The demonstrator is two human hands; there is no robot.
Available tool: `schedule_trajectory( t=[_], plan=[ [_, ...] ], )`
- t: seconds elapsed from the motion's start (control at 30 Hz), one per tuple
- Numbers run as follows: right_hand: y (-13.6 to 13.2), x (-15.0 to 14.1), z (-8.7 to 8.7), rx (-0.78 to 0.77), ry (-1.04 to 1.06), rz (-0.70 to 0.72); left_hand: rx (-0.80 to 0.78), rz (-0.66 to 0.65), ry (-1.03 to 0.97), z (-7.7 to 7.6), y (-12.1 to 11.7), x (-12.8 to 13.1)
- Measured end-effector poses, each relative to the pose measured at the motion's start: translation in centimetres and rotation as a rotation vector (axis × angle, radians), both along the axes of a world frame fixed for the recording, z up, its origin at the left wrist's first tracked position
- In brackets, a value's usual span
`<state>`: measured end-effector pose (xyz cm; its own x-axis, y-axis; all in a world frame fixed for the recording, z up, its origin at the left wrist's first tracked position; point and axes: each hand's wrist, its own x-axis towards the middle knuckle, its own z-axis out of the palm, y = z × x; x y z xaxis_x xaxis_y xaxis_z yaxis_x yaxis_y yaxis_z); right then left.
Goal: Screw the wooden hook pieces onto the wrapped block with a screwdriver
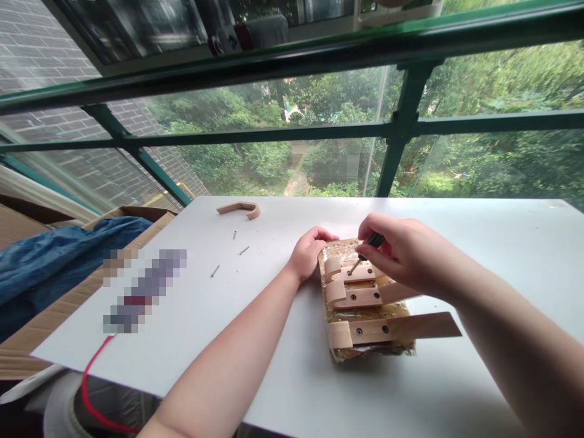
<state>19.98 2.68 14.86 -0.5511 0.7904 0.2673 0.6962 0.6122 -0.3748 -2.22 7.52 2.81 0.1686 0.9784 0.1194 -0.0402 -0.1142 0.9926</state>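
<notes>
My right hand (395,249) is closed around the dark handle of a screwdriver (373,241). Its tip meets a screw at the left end of the farthest of three curved wooden hooks. The nearest wooden hook (410,328) and the middle hook (364,297) each show two screw heads. All three lie across a block wrapped in clear film (365,313), which rests on the white table. My left hand (310,252) grips the block's far left corner, its fingers curled over the edge and partly hidden.
A loose wooden hook (241,208) lies near the table's far edge. Several screws (244,250) are scattered left of my left hand. A blurred-out item with a red cord (89,365) lies farther left. Beyond the white table (283,377) stand a cardboard box (86,274) and a green railing (255,135).
</notes>
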Motion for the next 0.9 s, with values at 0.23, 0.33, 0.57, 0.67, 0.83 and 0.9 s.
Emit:
schedule_trajectory(
  t=[0.23, 0.33, 0.57, 0.67, 0.83, 0.9],
  plan=[
    [-0.15, 0.04, -0.17, 0.017, -0.008, 0.010, 0.102, 0.005, -0.015, -0.45, 0.02, -0.13],
    [-0.18, 0.05, -0.18, 0.017, -0.008, 0.011, 0.100, -0.001, 0.002, -0.42, 0.04, -0.10],
    [-0.17, -0.06, -0.32, 0.025, -0.006, 0.018, 0.077, -0.053, 0.010, -0.60, 0.25, -0.04],
    [-0.14, -0.04, -0.46, 0.024, -0.003, 0.014, 0.087, -0.058, 0.022, -0.70, 0.33, -0.04],
    [-0.05, 0.01, -0.55, 0.017, -0.007, 0.007, 0.100, -0.058, 0.032, -0.58, 0.23, -0.01],
    [-0.04, 0.01, -0.51, 0.014, -0.009, 0.012, 0.106, -0.044, 0.027, -0.55, 0.15, 0.03]
  ],
)
